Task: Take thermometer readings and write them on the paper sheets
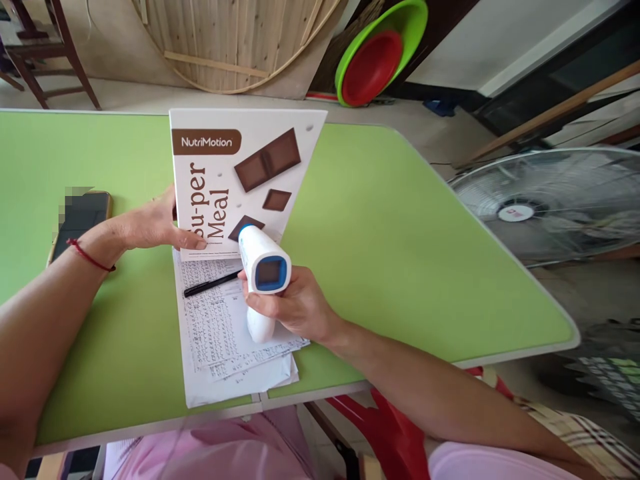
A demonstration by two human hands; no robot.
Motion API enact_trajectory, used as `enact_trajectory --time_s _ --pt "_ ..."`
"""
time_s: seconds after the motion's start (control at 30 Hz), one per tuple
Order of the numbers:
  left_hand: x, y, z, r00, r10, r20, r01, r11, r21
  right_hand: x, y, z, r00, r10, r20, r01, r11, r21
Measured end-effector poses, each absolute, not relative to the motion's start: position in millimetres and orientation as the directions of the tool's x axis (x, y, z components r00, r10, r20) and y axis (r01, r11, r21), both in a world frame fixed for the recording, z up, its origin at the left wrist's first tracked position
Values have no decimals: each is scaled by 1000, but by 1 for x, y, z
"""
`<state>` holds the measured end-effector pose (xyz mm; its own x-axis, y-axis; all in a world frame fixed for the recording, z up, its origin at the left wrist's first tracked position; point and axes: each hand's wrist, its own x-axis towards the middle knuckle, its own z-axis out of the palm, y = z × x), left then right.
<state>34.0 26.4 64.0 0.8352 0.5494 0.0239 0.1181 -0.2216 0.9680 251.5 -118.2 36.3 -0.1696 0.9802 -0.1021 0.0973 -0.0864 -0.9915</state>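
Observation:
My left hand (163, 220) is closed on the lower left edge of a white box (215, 187) printed with "NutriMotion" and chocolate pieces, its thumb on the front; its other fingers are hidden behind. The box stands upright over the table. In my right hand (303, 303) is a white infrared thermometer (265, 267), gripped by its handle. The blue-framed screen faces me and looks dark, while the front end points at the box's lower part. Below them lie handwritten papers (220, 347) in a loose stack, with a black pen (211, 284) on top.
A phone (85, 217) lies on the green table (400, 267) by my left forearm. Beyond the right edge stands a fan (520, 210). Green (417, 20) and red basins (373, 67) and a round wooden panel (235, 40) are behind. A chair (45, 53) stands at the far left.

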Motion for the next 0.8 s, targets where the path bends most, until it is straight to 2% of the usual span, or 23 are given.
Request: enact_trajectory --time_s 0.2,0.47,0.8 --pt "34 28 63 851 523 47 106 -259 960 251 -117 34 -157 983 -100 106 -84 -991" --pt "33 27 63 835 548 49 129 -282 951 253 -117 33 -169 982 -87 98 -71 -993" --pt "34 29 63 850 519 90 88 -308 947 252 -115 35 -190 974 -127 73 -115 -991"
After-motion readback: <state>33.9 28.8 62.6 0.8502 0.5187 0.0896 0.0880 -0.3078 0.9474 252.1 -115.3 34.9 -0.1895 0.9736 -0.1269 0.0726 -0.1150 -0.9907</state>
